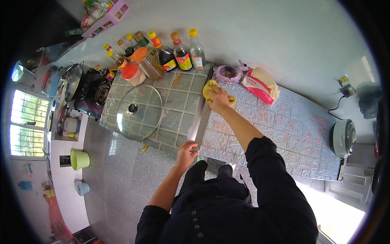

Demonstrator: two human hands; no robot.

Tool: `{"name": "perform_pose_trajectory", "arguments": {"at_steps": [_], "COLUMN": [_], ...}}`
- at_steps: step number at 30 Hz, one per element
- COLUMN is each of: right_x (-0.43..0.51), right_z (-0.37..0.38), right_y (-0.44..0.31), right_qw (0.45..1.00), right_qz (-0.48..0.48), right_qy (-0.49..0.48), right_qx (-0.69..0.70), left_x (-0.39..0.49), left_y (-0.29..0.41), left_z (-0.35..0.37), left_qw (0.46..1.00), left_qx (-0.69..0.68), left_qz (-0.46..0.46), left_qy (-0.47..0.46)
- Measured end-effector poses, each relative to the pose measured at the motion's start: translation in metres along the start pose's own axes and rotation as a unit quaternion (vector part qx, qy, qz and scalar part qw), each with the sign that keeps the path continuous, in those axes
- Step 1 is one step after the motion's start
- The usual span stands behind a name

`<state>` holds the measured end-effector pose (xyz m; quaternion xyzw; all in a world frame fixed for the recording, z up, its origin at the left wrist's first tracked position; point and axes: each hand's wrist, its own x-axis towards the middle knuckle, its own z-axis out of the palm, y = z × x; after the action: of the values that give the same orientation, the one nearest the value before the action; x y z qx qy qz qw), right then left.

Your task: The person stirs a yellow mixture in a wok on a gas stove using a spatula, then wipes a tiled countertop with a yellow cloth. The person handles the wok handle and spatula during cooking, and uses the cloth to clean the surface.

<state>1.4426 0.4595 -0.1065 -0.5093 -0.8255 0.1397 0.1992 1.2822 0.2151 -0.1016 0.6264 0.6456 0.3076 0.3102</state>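
My right hand (218, 99) presses a yellow cloth (208, 87) onto the back left corner of a blue-grey counter covering with a brick pattern (283, 128). Close behind the cloth sits a purple animal-shaped dish (228, 74), and to its right lies a red and white tissue packet (259, 87). Near the front edge, by the gap between the two surfaces, my left hand (186, 155) has its fingers curled around a small dark round object (194, 149), partly hidden. A glass pan lid with a black knob (140, 122) rests on the tiled surface (172, 122) at left.
Sauce bottles (182, 56), a ribbed jar with an orange lid (149, 65) and a red-lidded container (134, 74) stand along the wall. Farther left is a gas stove (91, 88) with a wok (74, 82). An electric cooker (342, 138) stands at the far right end.
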Motion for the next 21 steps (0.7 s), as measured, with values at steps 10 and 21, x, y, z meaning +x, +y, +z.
{"name": "perform_pose_trajectory", "arguments": {"at_steps": [10,21], "right_x": [-0.011,-0.173], "right_z": [-0.014,-0.018], "right_y": [-0.004,-0.05], "right_qw": [0.986,0.97], "right_qz": [-0.066,-0.183], "right_qy": [-0.026,-0.052], "right_qx": [0.148,0.152], "left_x": [0.0,-0.003], "left_y": [0.005,0.005], "left_z": [0.005,0.009], "left_qw": [0.999,0.992], "left_qx": [-0.013,0.078], "left_qz": [-0.027,0.01], "left_qy": [0.015,0.095]}}
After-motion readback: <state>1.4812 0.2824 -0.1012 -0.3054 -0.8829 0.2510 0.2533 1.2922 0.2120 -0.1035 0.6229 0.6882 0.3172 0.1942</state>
